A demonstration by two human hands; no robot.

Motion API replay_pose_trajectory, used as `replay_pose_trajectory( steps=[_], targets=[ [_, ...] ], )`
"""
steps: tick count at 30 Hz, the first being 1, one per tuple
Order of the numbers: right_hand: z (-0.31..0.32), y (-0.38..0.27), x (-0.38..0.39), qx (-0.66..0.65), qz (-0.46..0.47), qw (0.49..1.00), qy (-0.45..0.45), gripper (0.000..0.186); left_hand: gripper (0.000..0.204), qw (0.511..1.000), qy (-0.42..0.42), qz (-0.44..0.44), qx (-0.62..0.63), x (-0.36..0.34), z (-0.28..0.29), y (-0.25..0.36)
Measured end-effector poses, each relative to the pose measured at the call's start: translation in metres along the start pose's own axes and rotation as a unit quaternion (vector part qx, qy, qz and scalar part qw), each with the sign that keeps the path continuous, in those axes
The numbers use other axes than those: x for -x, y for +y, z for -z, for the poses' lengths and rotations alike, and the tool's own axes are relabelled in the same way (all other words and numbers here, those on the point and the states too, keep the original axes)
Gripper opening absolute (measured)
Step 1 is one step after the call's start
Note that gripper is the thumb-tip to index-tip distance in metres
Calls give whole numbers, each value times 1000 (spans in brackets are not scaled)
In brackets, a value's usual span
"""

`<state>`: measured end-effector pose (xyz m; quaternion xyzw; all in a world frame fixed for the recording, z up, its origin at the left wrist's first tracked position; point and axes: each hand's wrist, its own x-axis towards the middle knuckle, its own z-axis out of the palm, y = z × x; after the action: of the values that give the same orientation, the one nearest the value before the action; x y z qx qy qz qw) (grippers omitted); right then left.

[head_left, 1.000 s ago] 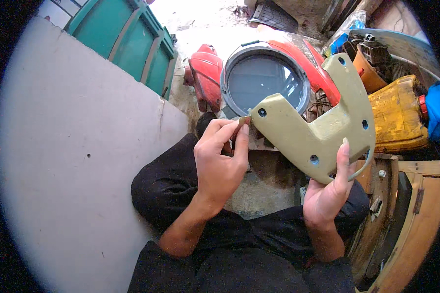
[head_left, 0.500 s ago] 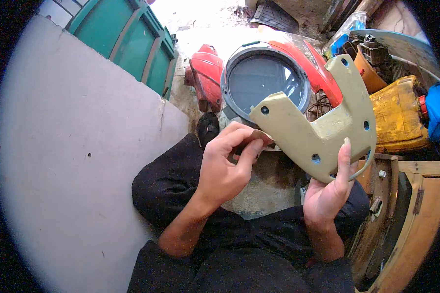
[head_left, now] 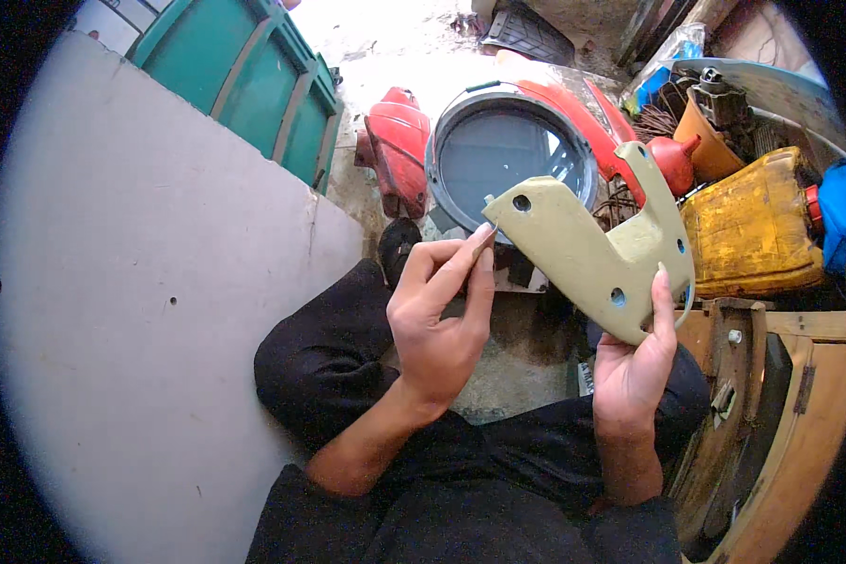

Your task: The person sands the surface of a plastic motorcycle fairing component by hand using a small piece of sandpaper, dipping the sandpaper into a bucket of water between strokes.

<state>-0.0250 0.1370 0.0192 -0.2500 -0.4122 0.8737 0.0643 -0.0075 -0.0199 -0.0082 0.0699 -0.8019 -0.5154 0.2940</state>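
Observation:
A khaki-painted curved panel (head_left: 583,249) with several bolt holes is held up by my right hand (head_left: 634,367), which grips its lower right end, thumb over the front. My left hand (head_left: 437,329) pinches a small brownish sheet (head_left: 481,245), apparently abrasive paper, against or very near the panel's upper left corner. Behind the panel a round grey bucket (head_left: 432,160) holds greyish water, its lower right partly hidden. A red fairing piece (head_left: 395,150) lies left of the bucket, and another red piece (head_left: 566,111) lies behind it.
A pale board (head_left: 141,263) and green panels (head_left: 235,103) stand at the left. To the right are a yellow jerrycan (head_left: 743,221), an orange container (head_left: 705,141), a red can (head_left: 672,164), a blue object (head_left: 837,216) and wooden frames (head_left: 822,414). My legs are folded below.
The khaki panel has tilted, its right arm swinging down and leftward, uncovering the red can. My left hand moved right and down, then back up along the panel's left edge with the sheet.

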Motion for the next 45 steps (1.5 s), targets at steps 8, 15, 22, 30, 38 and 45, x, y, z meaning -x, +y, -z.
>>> replay_pose_trajectory(
  steps=[8,15,22,30,38,45],
  targets=[
    [-3,4,8,7,1,1000,0,42,26,999,33,-8,-39,0,-4,1],
    [-1,8,13,5,8,1000,-11,40,26,996,48,-39,-59,3,-9,-7],
    [-1,4,15,3,-6,1000,-11,39,17,997,-44,-35,-55,12,-14,-9],
    [-1,2,6,19,19,1000,3,46,16,992,-107,24,-62,5,-12,-19],
    [-1,4,6,-1,19,1000,-2,42,18,1000,23,-15,-1,-16,9,-15],
    [0,7,8,22,31,999,-10,42,20,998,-10,-44,-41,-14,8,-8]
  ],
)
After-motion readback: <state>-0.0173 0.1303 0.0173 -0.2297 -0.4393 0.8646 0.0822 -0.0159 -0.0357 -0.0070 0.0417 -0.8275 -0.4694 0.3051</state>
